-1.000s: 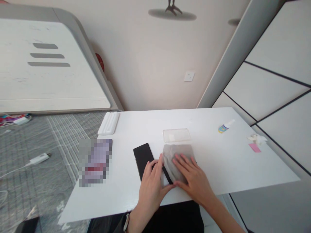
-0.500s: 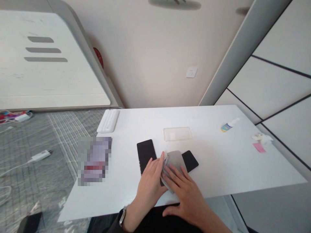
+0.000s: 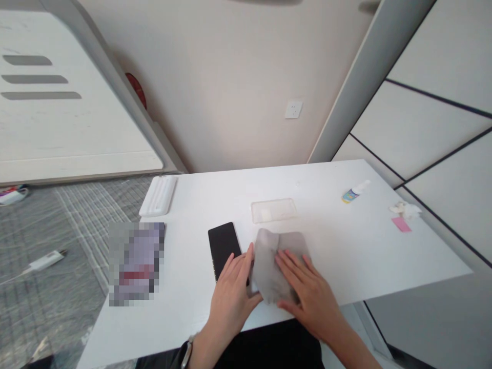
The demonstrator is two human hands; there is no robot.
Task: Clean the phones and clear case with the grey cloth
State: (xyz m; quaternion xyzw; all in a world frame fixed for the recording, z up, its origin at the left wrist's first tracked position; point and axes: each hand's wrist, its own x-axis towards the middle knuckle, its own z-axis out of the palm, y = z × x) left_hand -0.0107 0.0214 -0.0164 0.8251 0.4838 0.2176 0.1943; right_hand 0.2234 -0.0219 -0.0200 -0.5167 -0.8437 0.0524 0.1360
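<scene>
"On the table [image 3: 184, 318], near edge: what've we got?"

"Grey cloth [image 3: 265, 266], spread in front of the person, w/ the R hand [image 3: 313, 294] flat on it. Fingers a bit spread, prob. so the pressure goes over a wide patch."

"And the L hand [image 3: 230, 297]?"

"At the cloth's left side, fingers forward, thumb by the near corner. Looks like it's bracing that side so nothing slides, IMO. Can't tell if it's clamped on anything, b/c the cloth and fingers hide it. Hands are close but apart, approx. one per side of the cloth."

"Anything under the cloth?"

"Can't see. The black slab [image 3: 222, 246] lies flat just left of it, near end partly behind the L hand."

"Why's the clear case [image 3: 284, 209] up there?"

"Just beyond the cloth, lying flat: prob. put there to be out of the hands' way but w/in reach. Same w/ the bottle [image 3: 350, 196], lying on its side far right, near the pink slip [image 3: 401, 224] and tissue [image 3: 410, 211]."
</scene>
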